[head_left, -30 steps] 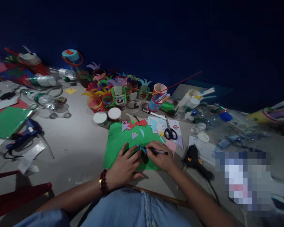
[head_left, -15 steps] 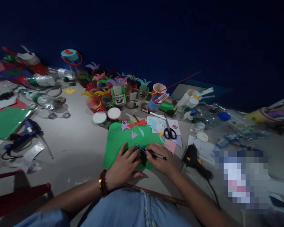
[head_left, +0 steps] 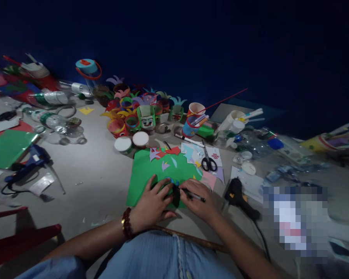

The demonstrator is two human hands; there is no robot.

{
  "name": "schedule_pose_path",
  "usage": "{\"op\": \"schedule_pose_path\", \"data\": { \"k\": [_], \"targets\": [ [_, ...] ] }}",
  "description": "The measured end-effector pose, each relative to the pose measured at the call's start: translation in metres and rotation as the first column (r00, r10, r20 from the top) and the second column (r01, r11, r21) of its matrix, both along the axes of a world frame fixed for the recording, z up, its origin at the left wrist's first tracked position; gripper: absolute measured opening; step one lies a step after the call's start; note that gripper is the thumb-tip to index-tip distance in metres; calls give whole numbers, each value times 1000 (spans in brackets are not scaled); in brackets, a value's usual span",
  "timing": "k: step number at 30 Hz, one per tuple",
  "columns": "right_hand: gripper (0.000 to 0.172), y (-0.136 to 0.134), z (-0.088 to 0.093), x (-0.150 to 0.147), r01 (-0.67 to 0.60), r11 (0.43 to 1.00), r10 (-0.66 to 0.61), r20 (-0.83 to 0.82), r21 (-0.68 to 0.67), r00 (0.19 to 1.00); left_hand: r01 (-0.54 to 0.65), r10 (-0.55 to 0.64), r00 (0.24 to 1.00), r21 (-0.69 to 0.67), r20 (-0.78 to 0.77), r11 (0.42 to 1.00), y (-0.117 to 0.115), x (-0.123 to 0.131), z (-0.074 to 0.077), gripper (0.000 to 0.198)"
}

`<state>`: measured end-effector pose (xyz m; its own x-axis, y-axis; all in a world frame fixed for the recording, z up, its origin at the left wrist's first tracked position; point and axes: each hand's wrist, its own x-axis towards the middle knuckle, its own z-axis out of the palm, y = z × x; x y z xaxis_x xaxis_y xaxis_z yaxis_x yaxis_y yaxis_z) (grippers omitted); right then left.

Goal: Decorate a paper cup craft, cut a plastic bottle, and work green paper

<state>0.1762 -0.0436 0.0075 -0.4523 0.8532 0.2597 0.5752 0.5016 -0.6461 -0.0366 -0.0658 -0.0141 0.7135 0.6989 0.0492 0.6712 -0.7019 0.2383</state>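
A green sheet [head_left: 145,166] lies flat on the table in front of me. My left hand [head_left: 155,199], with a beaded bracelet at the wrist, rests on its lower part with the fingers spread. Just beyond those fingertips is a small blue piece [head_left: 169,180], partly hidden by the hand. My right hand [head_left: 199,199] is closed on a black pen [head_left: 196,195], whose tip points left toward the blue piece. Paper scraps in purple [head_left: 165,166], red and light blue lie on the upper part of the sheet.
Black scissors [head_left: 209,164] lie behind my right hand, and a black glue gun [head_left: 241,197] sits to its right. Two white-lidded jars [head_left: 140,139], decorated cups [head_left: 147,121] and a pen cup [head_left: 190,127] stand farther back. Bottles [head_left: 50,121] and a blue glue gun [head_left: 33,161] are at the left.
My right hand and the pen have shifted slightly right and down, away from the blue piece. A small yellow bit now shows near the right fingers. My left hand stays put.
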Motion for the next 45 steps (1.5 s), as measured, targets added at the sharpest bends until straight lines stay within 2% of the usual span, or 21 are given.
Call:
{"op": "schedule_pose_path", "data": {
  "k": [16,40,45],
  "targets": [
    [14,5,1,1,69,994,-60,104,-85,993,-3,3,1000,12,17,1000,-1,0,-2,54],
    [15,17,-6,6,86,988,-77,75,-132,994,-5,3,999,49,40,999,-2,0,-4,62],
    [15,18,-8,7,108,984,-97,79,-143,992,21,-22,1000,67,13,998,-2,0,-6,56]
  ]
}}
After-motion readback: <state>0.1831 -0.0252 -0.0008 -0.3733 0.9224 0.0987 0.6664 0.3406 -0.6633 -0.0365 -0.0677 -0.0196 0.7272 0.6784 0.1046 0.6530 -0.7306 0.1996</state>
